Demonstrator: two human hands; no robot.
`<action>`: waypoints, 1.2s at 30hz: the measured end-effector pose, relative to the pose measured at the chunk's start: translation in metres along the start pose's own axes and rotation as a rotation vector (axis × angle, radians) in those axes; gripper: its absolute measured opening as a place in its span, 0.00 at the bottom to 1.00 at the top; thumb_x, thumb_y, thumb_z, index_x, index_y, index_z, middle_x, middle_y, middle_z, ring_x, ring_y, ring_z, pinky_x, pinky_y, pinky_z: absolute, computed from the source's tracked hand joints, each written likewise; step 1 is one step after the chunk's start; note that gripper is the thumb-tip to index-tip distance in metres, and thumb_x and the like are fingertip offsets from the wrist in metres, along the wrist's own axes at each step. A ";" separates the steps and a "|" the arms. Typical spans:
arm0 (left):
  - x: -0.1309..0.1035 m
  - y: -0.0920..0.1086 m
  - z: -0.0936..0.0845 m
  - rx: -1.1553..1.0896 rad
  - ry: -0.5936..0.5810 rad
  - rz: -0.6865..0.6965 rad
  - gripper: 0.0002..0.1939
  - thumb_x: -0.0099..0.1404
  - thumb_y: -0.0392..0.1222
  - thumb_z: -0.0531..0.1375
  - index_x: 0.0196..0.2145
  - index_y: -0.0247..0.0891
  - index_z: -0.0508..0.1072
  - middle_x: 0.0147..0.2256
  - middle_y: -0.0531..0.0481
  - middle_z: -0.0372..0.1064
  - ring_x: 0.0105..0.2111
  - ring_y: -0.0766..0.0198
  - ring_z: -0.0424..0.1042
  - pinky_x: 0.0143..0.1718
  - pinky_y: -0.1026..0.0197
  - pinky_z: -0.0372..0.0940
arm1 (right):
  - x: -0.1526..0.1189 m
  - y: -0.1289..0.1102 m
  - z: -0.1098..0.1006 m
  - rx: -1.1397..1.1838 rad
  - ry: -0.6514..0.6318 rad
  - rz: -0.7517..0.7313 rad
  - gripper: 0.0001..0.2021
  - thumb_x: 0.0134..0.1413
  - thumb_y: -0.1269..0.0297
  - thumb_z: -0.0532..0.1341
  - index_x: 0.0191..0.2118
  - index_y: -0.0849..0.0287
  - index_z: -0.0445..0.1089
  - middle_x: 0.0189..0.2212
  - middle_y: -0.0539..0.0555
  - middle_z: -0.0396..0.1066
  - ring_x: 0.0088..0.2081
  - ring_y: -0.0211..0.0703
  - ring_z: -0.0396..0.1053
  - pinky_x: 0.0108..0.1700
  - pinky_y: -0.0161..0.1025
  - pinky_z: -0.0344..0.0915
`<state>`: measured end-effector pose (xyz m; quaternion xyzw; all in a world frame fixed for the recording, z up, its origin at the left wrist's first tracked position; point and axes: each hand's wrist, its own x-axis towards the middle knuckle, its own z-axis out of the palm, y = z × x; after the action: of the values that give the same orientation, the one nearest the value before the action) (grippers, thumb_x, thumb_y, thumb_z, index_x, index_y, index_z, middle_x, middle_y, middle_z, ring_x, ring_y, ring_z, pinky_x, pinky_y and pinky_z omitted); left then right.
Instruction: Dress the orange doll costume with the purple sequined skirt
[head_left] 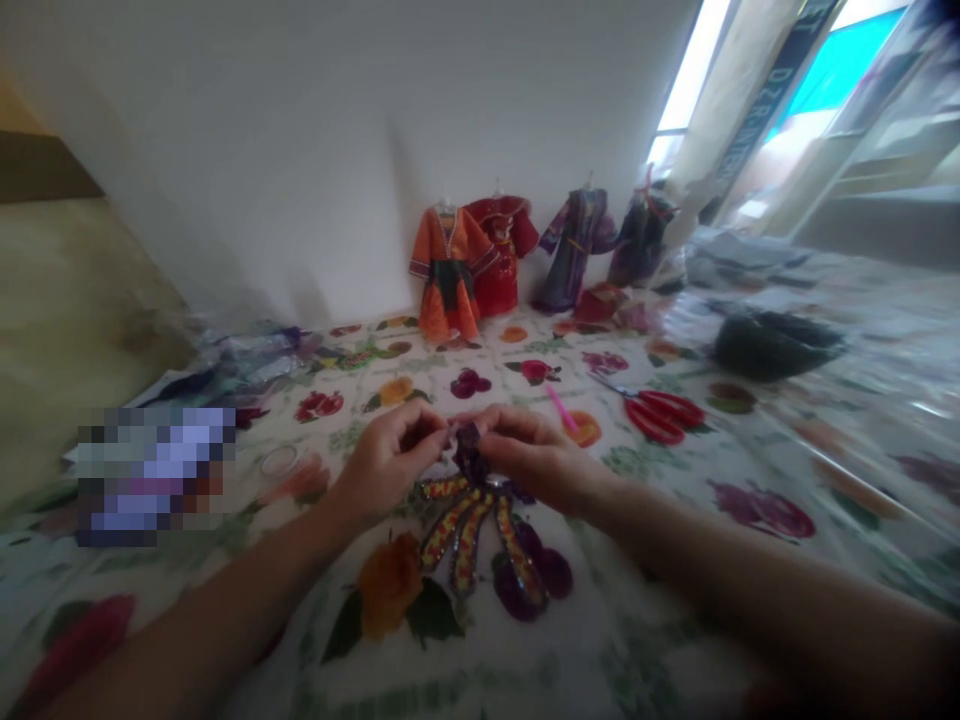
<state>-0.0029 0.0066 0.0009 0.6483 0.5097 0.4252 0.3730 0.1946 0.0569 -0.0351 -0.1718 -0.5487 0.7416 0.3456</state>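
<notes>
The person's left hand (397, 455) and right hand (536, 450) met above a fruit-printed tablecloth (322, 550), with a small dark purple piece (471, 450) between them. The left thumb and forefinger curved towards each other, their tips closed on the piece's left edge. The right thumb and fingers were drawn together too, gripping its right side; blur made it impossible to tell whether either hand also held something smaller.

Just below the piece, several strips (472, 530) in yellow and red with glittery dark edges fanned out towards the person. Whether they were joined to the piece could not be made out.

Beyond the right hand lay a pink pen-like stick (560, 408), and farther right, scissors (664, 415) with red handles. A clear ring (279, 461) lay to the left of the left hand. Near the wall (300, 150) stood an orange dress (450, 270), a red dress (506, 265) and a purple robe (574, 250), all doll-sized. A dark bundle (778, 345) rested at the right.
</notes>
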 end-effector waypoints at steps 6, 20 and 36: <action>-0.001 -0.001 0.000 0.000 0.005 0.016 0.06 0.64 0.42 0.58 0.32 0.36 0.69 0.26 0.55 0.63 0.27 0.68 0.64 0.30 0.64 0.60 | 0.001 -0.003 0.003 -0.038 0.048 0.053 0.10 0.51 0.60 0.69 0.35 0.60 0.73 0.31 0.50 0.72 0.30 0.34 0.67 0.35 0.34 0.62; -0.004 -0.007 0.004 -0.275 -0.062 -0.157 0.08 0.67 0.44 0.58 0.39 0.38 0.73 0.32 0.51 0.69 0.32 0.66 0.69 0.37 0.60 0.65 | 0.003 -0.004 -0.001 -0.197 0.146 0.012 0.11 0.52 0.56 0.68 0.35 0.58 0.73 0.31 0.50 0.71 0.31 0.36 0.66 0.37 0.36 0.63; -0.005 -0.004 0.003 -0.244 -0.082 -0.123 0.06 0.63 0.42 0.62 0.35 0.38 0.71 0.31 0.53 0.67 0.32 0.67 0.67 0.36 0.63 0.63 | 0.003 -0.006 0.002 -0.301 0.210 -0.023 0.11 0.52 0.57 0.67 0.36 0.59 0.73 0.32 0.51 0.72 0.33 0.37 0.67 0.38 0.37 0.65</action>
<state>-0.0021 0.0023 -0.0051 0.5827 0.4771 0.4335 0.4949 0.1931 0.0588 -0.0285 -0.2918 -0.6161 0.6252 0.3799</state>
